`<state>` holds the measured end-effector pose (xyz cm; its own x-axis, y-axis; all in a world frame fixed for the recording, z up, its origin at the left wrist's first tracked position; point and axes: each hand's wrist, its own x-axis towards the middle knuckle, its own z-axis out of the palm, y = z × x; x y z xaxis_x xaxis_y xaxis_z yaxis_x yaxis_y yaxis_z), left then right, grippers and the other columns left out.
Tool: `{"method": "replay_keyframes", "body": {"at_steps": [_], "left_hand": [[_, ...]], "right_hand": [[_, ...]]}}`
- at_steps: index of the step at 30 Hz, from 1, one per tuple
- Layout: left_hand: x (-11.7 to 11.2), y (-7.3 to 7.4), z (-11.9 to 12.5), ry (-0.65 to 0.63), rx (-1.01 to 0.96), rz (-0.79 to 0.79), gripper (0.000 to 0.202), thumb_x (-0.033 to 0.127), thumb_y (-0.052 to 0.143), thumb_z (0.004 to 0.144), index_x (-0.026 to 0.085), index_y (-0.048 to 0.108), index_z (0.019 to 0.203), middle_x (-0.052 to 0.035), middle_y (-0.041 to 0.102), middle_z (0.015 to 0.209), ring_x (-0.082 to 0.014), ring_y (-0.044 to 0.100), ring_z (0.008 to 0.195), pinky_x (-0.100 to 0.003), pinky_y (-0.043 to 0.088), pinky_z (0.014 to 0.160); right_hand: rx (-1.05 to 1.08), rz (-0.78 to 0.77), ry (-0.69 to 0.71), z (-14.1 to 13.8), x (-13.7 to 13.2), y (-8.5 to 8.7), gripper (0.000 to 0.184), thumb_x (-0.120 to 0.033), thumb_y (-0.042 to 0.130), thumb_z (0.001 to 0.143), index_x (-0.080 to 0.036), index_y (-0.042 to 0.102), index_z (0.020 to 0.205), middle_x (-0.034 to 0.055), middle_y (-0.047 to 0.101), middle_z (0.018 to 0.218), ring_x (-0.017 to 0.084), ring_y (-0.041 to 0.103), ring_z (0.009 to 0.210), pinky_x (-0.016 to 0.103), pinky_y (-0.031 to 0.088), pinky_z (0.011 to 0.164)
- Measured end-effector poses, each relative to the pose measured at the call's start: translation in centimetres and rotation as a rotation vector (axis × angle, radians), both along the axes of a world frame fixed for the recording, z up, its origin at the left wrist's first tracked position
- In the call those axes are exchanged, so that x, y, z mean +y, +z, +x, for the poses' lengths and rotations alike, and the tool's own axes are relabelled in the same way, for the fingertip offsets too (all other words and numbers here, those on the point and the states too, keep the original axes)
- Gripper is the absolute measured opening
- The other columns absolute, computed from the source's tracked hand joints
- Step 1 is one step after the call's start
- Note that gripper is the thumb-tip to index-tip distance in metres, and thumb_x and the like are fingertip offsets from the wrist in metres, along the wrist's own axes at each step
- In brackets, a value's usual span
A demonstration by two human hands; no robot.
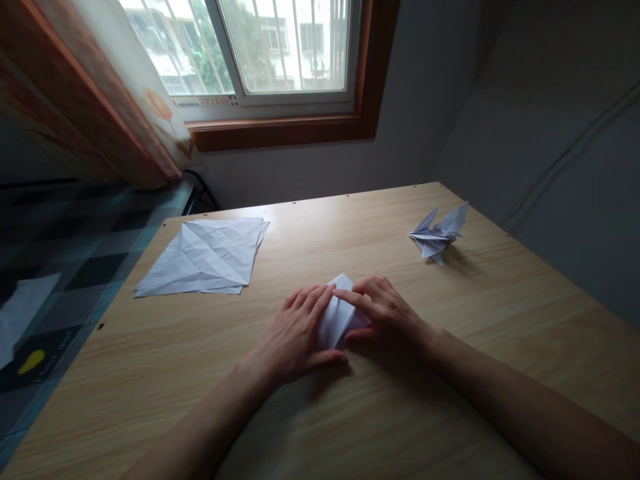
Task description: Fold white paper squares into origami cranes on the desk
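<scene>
A small folded white paper piece [340,313] lies on the wooden table [450,347] near the middle. My left hand [295,333] rests flat on its left side, fingers stretched out and pressing down. My right hand [385,313] covers its right side, the forefinger laid across the paper and the thumb tucked under its edge. Most of the paper is hidden beneath both hands.
A stack of creased white paper sheets [205,257] lies at the table's far left. A finished white origami crane [439,235] stands at the far right. A window [260,47] and a curtain [100,100] are behind; a checked bed cover [60,267] is on the left.
</scene>
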<state>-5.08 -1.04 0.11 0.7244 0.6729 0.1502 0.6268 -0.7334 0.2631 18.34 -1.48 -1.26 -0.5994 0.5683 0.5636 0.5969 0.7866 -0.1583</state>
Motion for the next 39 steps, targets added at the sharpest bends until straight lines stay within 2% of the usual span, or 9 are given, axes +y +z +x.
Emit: {"method": "replay_keyframes", "body": {"at_steps": [5,8,11,16,22,27,32,35,39], "left_hand": [[0.1,-0.3,-0.2,0.011,0.004,0.014,0.107,0.081,0.051,0.073,0.018,0.017,0.152,-0.0195,0.036,0.151,-0.0366,0.038,0.134,-0.051,0.032,0.107],[0.2,-0.6,-0.5,0.005,-0.018,0.023,0.109,0.081,0.053,0.072,0.019,0.013,0.153,-0.0182,0.039,0.150,-0.0369,0.038,0.133,-0.051,0.034,0.106],[0.2,-0.7,-0.7,-0.008,-0.056,0.034,0.111,0.080,0.056,0.071,0.020,0.011,0.154,-0.0187,0.040,0.148,-0.0376,0.038,0.133,-0.052,0.034,0.106],[0.2,-0.8,-0.7,-0.004,-0.058,0.052,0.117,0.081,0.057,0.069,0.021,0.004,0.154,-0.0231,0.019,0.157,-0.0425,0.022,0.142,-0.058,0.025,0.112],[0.3,-0.5,-0.7,-0.028,-0.135,-0.001,0.118,0.078,0.063,0.067,0.019,0.009,0.154,-0.0213,0.043,0.145,-0.0398,0.037,0.135,-0.056,0.029,0.110],[0.2,0.3,-1.0,0.027,-0.334,-0.061,0.094,0.067,0.065,0.075,0.019,0.030,0.147,-0.0116,0.063,0.113,-0.0278,0.057,0.105,-0.043,0.043,0.095],[0.2,0.3,-0.6,0.057,-0.253,0.011,0.035,0.048,0.063,0.085,0.021,0.063,0.107,-0.0067,0.066,0.095,-0.0232,0.060,0.091,-0.040,0.045,0.086],[0.2,-0.1,-0.3,0.095,-0.194,0.094,0.017,0.037,0.064,0.085,0.021,0.066,0.093,-0.0057,0.065,0.094,-0.0211,0.059,0.086,-0.038,0.046,0.083],[0.3,-0.5,-0.3,0.102,-0.188,0.128,0.012,0.032,0.065,0.085,0.021,0.066,0.089,-0.0046,0.064,0.091,-0.0200,0.058,0.084,-0.036,0.047,0.080]], "right_hand": [[-0.062,0.068,0.166,0.2,0.5,0.0,0.012,-0.028,0.057,0.091,-0.020,0.066,0.090,0.0040,0.062,0.080,0.018,0.053,0.077,0.032,0.042,0.078],[-0.106,-0.027,0.201,0.1,0.1,0.6,0.010,-0.019,0.058,0.084,-0.020,0.063,0.075,0.0027,0.063,0.079,0.016,0.055,0.075,0.030,0.043,0.075],[-0.167,-0.105,0.213,0.2,-0.3,1.5,0.007,-0.023,0.062,0.080,-0.020,0.063,0.074,0.0037,0.066,0.084,0.016,0.057,0.077,0.029,0.044,0.071],[-0.179,-0.133,0.243,0.4,-0.5,1.5,0.010,-0.018,0.059,0.082,-0.020,0.062,0.072,0.0030,0.068,0.087,0.015,0.061,0.078,0.028,0.046,0.069],[-0.138,-0.130,0.264,0.2,-0.4,0.8,0.014,-0.013,0.056,0.085,-0.019,0.061,0.073,0.0044,0.070,0.090,0.014,0.064,0.083,0.027,0.051,0.076],[-0.108,-0.115,0.232,0.3,0.0,0.6,0.012,-0.012,0.056,0.083,-0.019,0.063,0.075,0.0057,0.072,0.096,0.016,0.067,0.090,0.028,0.053,0.082],[-0.077,-0.128,0.106,1.2,0.6,0.7,0.012,-0.011,0.057,0.079,-0.019,0.067,0.082,0.0080,0.072,0.106,0.020,0.068,0.094,0.033,0.054,0.086],[-0.109,-0.182,0.064,1.3,0.6,0.9,0.008,-0.025,0.063,0.084,-0.018,0.067,0.086,0.0109,0.070,0.110,0.024,0.067,0.100,0.037,0.054,0.088],[-0.121,-0.203,-0.028,0.7,0.0,1.2,0.031,-0.043,0.069,0.081,-0.014,0.065,0.091,0.0179,0.068,0.116,0.030,0.064,0.107,0.043,0.053,0.092]]}}
